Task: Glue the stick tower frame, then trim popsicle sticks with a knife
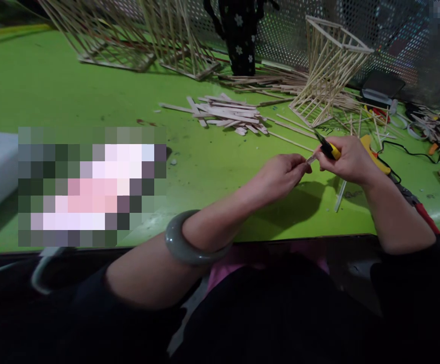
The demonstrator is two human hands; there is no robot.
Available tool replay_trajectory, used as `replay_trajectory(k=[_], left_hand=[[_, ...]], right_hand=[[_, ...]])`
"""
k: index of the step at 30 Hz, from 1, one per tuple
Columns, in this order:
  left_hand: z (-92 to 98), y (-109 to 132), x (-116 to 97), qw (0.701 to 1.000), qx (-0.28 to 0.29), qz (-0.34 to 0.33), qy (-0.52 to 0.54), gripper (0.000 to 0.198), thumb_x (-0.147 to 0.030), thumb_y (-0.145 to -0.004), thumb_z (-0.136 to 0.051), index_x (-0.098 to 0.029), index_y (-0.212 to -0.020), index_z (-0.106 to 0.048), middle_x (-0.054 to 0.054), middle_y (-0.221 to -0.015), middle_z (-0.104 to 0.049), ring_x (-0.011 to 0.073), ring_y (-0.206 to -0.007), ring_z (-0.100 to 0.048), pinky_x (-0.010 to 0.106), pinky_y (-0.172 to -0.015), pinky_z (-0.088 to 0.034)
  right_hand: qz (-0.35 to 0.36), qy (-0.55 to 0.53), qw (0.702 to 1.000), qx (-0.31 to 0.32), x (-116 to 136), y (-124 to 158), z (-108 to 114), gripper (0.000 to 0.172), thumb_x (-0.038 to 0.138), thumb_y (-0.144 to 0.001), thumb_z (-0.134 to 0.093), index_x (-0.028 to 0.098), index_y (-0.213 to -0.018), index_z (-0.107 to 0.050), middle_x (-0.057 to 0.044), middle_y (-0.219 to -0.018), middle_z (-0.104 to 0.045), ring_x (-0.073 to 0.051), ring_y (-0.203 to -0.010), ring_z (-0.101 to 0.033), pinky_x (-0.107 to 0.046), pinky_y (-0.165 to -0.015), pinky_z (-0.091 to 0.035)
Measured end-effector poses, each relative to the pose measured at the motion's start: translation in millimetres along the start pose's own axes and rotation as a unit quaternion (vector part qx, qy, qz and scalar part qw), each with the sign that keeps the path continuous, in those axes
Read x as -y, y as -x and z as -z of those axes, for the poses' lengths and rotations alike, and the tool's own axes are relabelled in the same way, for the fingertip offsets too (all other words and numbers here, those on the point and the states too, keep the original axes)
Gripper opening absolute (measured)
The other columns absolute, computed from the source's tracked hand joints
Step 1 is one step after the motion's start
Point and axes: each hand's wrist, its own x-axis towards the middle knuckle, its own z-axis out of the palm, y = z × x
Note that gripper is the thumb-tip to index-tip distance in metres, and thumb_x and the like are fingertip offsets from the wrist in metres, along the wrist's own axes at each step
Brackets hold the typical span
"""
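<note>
Above the near edge of the bright green table [71,86], right of centre, the two hands meet. The left hand [280,174], a smooth grey bangle [189,242] on its wrist, is closed, pinching one end of a short pale wooden stick [311,160] between thumb and fingertips. The right hand [350,162] is wrapped tightly around a small hand tool with a yellow-and-black handle [331,150], whose dark tip sits at the stick's right end. Whether the tip already bites the wood is too small to tell.

A thin loose stick [340,194] lies on the table just below the right hand. Farther off lie a heap of flat pale wooden sticks [229,115] and, to its right, a tilted open frame of thin wooden sticks [328,71].

The risk, as I judge it, lies in how little stick shows between the hands: the left fingertips sit close to the tool's tip, so a slip could nip them. A light pinch could also let the stick twist or split, and a freed piece could fly off among the clutter to the right.
</note>
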Motion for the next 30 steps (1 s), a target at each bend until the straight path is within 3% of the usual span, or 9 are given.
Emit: replay_trajectory(k=[4, 8, 14, 17, 20, 25, 28, 30], left_hand=[[0.6, -0.5, 0.5, 1.0, -0.012, -0.009, 0.019, 0.019, -0.018, -0.086, -0.043, -0.016, -0.076, -0.059, -0.007, -0.045, -0.04, 0.0074, -0.04, -0.035, 0.019, -0.041, -0.026], [3.2, 0.3, 1.0, 0.997, -0.026, -0.026, 0.073, 0.018, -0.023, -0.087, -0.045, -0.016, -0.075, -0.057, -0.007, -0.046, -0.039, 0.0065, -0.04, -0.035, 0.018, -0.041, -0.027], [3.6, -6.2, 6.3, 0.991, -0.057, -0.024, 0.119, 0.03, -0.031, -0.09, -0.048, -0.016, -0.065, -0.052, -0.007, -0.041, -0.04, 0.0045, -0.035, -0.037, 0.018, -0.04, -0.03], [3.5, -13.6, 11.0, 0.985, -0.072, -0.029, 0.156, 0.015, -0.02, -0.089, -0.048, -0.013, -0.084, -0.06, -0.005, -0.051, -0.053, 0.0052, -0.043, -0.05, 0.016, -0.044, -0.037], [6.6, -19.0, 14.0, 0.979, -0.097, -0.023, 0.177, 0.018, -0.013, -0.086, -0.05, -0.013, -0.1, -0.06, -0.003, -0.064, -0.06, 0.0037, -0.047, -0.054, 0.014, -0.043, -0.035], [14.6, -17.9, 12.4, 0.968, -0.154, -0.03, 0.194, 0.011, -0.016, -0.084, -0.051, -0.017, -0.077, -0.06, -0.006, -0.05, -0.047, 0.0039, -0.036, -0.036, 0.018, -0.036, -0.027], [16.3, -14.5, 9.2, 0.966, -0.161, -0.041, 0.199, 0.016, -0.016, -0.083, -0.051, -0.02, -0.068, -0.056, -0.007, -0.045, -0.04, 0.0054, -0.035, -0.032, 0.021, -0.035, -0.023], [16.4, -12.7, 7.5, 0.964, -0.159, -0.045, 0.208, 0.02, -0.019, -0.082, -0.053, -0.021, -0.062, -0.053, -0.007, -0.042, -0.037, 0.0057, -0.034, -0.028, 0.022, -0.035, -0.021]], right_hand=[[-0.01, 0.049, 0.998, -0.039, -8.1, -2.9, -0.7, 0.014, 0.029, -0.073, -0.056, 0.019, -0.063, -0.055, 0.002, -0.056, -0.051, -0.011, -0.054, -0.045, -0.027, -0.054, -0.033], [-0.055, 0.086, 0.987, -0.124, -29.7, -8.6, 2.6, 0.014, 0.03, -0.076, -0.056, 0.021, -0.064, -0.053, 0.0, -0.056, -0.052, -0.015, -0.057, -0.048, -0.029, -0.056, -0.037], [-0.092, 0.114, 0.971, -0.19, -55.3, -12.1, 9.2, 0.022, 0.044, -0.078, -0.059, 0.022, -0.073, -0.058, -0.003, -0.064, -0.058, -0.021, -0.07, -0.057, -0.037, -0.07, -0.045], [-0.101, 0.114, 0.965, -0.215, -58.6, -13.3, 10.0, 0.027, 0.045, -0.078, -0.06, 0.02, -0.091, -0.061, -0.005, -0.077, -0.063, -0.022, -0.077, -0.059, -0.039, -0.074, -0.045], [-0.101, 0.11, 0.967, -0.208, -53.4, -14.5, 14.4, 0.038, 0.049, -0.075, -0.064, 0.02, -0.097, -0.061, -0.006, -0.084, -0.065, -0.023, -0.081, -0.06, -0.04, -0.075, -0.046], [-0.131, 0.109, 0.968, -0.183, -46.5, 0.4, 50.3, 0.036, 0.046, -0.075, -0.066, 0.019, -0.097, -0.06, -0.007, -0.086, -0.065, -0.019, -0.078, -0.06, -0.034, -0.069, -0.043], [-0.172, 0.151, 0.951, -0.208, -63.3, 29.8, 82.1, 0.035, 0.042, -0.073, -0.068, 0.018, -0.096, -0.06, -0.008, -0.084, -0.065, -0.014, -0.071, -0.056, -0.031, -0.064, -0.038], [-0.22, 0.185, 0.936, -0.201, -83.5, 55.9, 98.9, 0.034, 0.043, -0.065, -0.074, 0.019, -0.086, -0.061, -0.005, -0.073, -0.062, -0.011, -0.061, -0.049, -0.031, -0.058, -0.034]])
